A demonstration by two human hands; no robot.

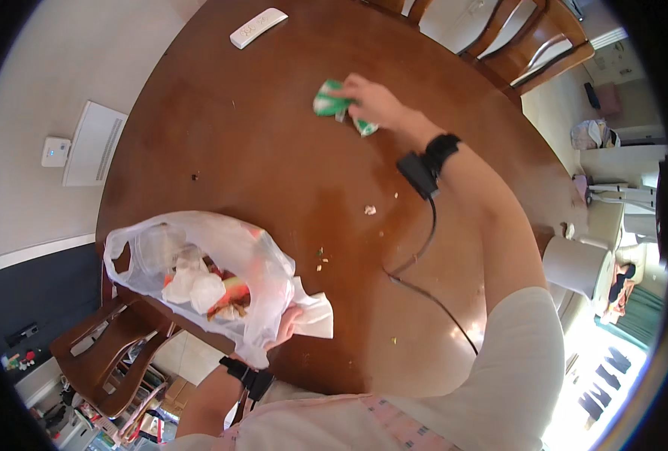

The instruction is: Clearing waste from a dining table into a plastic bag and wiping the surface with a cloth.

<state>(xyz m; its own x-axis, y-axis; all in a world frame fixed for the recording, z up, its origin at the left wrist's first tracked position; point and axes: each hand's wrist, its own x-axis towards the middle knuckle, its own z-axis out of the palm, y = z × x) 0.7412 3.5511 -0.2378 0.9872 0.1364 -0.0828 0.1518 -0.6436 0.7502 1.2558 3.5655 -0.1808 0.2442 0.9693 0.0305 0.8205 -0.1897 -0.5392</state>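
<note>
My right hand (376, 101) grips a crumpled green-and-white wrapper (329, 100) over the far middle of the round brown wooden table (266, 152). Part of the green-and-white material also shows below the fingers; blur hides whether it is one piece. At the near left, my left hand (287, 328) holds the rim of a translucent white plastic bag (204, 225) and a white paper napkin (316, 315). The bag gapes towards me, partly over the table's edge. In it lie crumpled white tissues (193, 287), red and brown food scraps (235, 296) and what looks like a clear plastic container.
Small crumbs (322, 260) and a pale crumpled scrap (370, 209) lie mid-table. A dark speck (194, 177) is farther left. The white remote control (259, 27) lies near the far edge. A black cable (429, 225) trails from my right wrist. Wooden chairs (125, 349) surround the table.
</note>
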